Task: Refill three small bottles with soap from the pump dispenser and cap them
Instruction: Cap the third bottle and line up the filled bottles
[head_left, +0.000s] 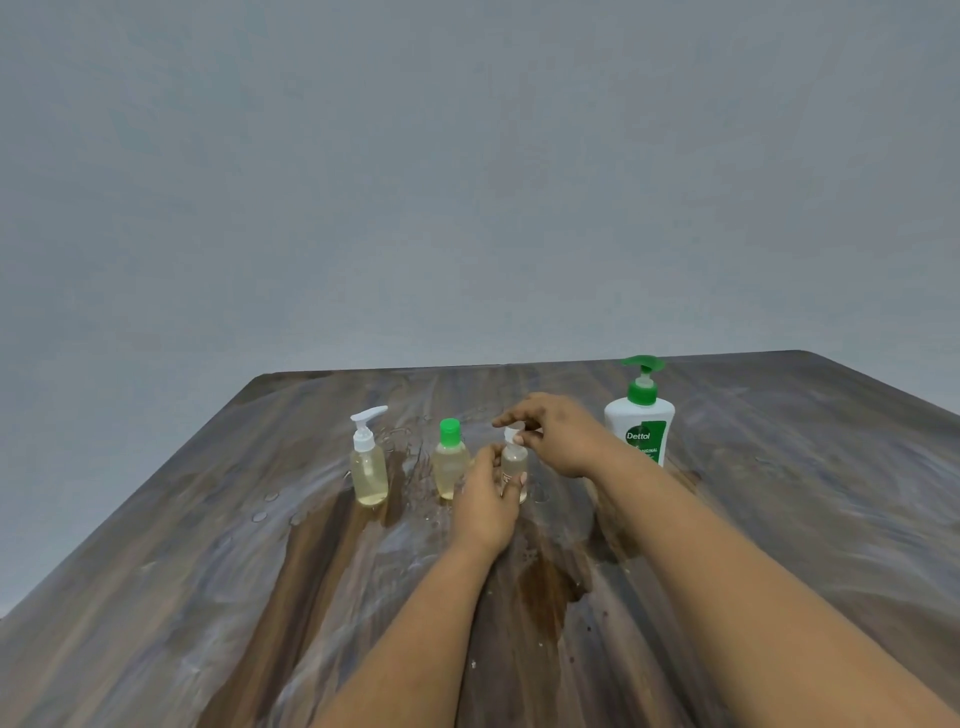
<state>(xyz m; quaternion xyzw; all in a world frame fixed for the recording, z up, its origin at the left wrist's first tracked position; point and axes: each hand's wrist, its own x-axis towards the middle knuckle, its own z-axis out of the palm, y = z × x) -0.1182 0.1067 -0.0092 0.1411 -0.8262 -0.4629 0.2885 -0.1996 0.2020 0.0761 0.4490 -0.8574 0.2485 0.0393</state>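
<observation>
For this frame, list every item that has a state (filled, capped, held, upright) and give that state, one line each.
White-pump bottle: upright, holds yellowish soap, pump top on.
Green-cap bottle: upright, holds soap, capped.
Third small bottle: upright, holds soap, gripped by the left hand.
White cap: on the third bottle's neck, pinched by the right hand; whether fully tightened cannot be told.
Dettol pump dispenser: upright, untouched.
Table: wet, droplets near the bottles.
</observation>
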